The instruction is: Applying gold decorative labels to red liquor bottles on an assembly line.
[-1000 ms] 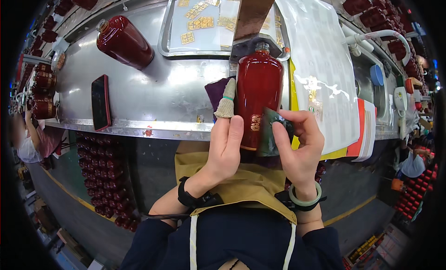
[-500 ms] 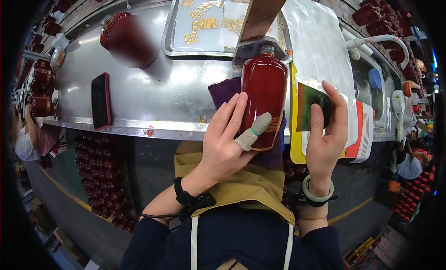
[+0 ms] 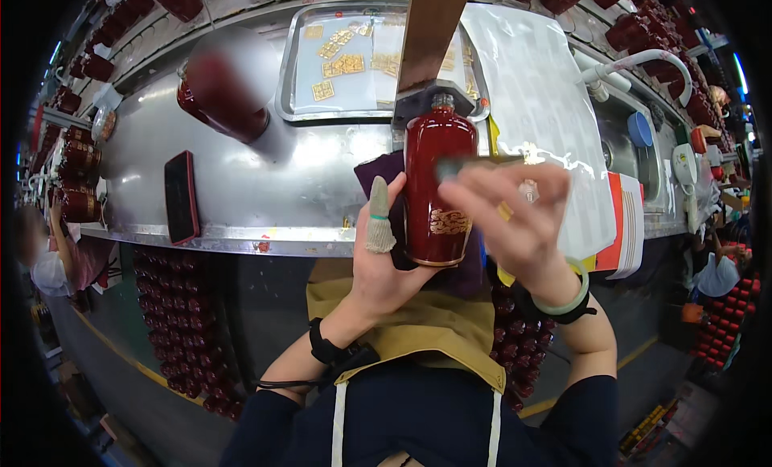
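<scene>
Red bottle (image 3: pixel 425 178) lies on purple cloth (image 3: pixel 370 174) at tabletop (image 3: pixel 233 190) front edge, base overhanging, neck toward back edge. Probably heavy, rigid, slick, breakable glass; best held by both body sides, off gold emblem (image 3: pixel 446 221). Left hand (image 3: pixel 379 270) cupped along lower left side, can't tell if gripping. Right hand (image 3: pixel 515 214), blurred, pinches 1 dark sheet (image 3: pixel 447 170) over bottle. Tray (image 3: pixel 338 116) near back edge.

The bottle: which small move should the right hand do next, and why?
Perhaps the right hand should bring the blurred dark card to the gold mark: the mark shows on the bottle, and the left hand is at the bottle's base.
</scene>
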A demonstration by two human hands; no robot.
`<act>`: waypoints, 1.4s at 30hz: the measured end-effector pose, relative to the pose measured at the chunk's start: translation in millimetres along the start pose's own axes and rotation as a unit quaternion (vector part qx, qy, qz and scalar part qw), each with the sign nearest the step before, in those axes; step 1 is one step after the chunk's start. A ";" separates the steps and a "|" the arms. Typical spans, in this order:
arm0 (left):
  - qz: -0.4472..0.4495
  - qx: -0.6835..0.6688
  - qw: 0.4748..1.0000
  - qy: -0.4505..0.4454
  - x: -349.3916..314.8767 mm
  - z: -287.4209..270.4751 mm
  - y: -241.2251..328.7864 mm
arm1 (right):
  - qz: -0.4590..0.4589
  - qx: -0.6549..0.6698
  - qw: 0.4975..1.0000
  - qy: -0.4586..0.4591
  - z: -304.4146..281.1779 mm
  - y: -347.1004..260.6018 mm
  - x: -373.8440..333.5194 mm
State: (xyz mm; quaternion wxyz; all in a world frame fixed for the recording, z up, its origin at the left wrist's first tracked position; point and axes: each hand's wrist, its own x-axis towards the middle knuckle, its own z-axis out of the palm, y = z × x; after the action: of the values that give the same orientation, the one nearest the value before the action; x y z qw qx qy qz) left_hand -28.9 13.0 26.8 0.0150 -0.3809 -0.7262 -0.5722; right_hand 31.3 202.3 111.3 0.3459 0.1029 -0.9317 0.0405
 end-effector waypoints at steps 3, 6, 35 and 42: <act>-0.106 -0.070 0.991 -0.051 -10.7 2.6 -16.9 | -0.072 0.155 0.982 -0.077 -2.8 -31.2 -23.0; -0.044 0.004 0.999 -0.026 -4.7 0.3 -6.7 | 0.080 0.119 0.990 -0.006 11.5 -7.0 -7.4; -0.034 0.009 0.987 -0.158 0.8 -13.4 -22.7 | 0.117 0.167 0.976 0.077 14.0 13.2 -13.5; 0.007 0.012 0.996 -0.084 4.5 -6.6 -22.5 | -0.028 0.157 0.987 0.022 9.4 -4.7 -53.3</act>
State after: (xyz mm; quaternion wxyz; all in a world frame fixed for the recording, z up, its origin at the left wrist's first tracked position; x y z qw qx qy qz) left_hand -47.7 8.6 12.7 -0.0379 -0.4328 -0.7287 -0.5294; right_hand 65.8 205.0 69.4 0.3468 0.1811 -0.9027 0.1793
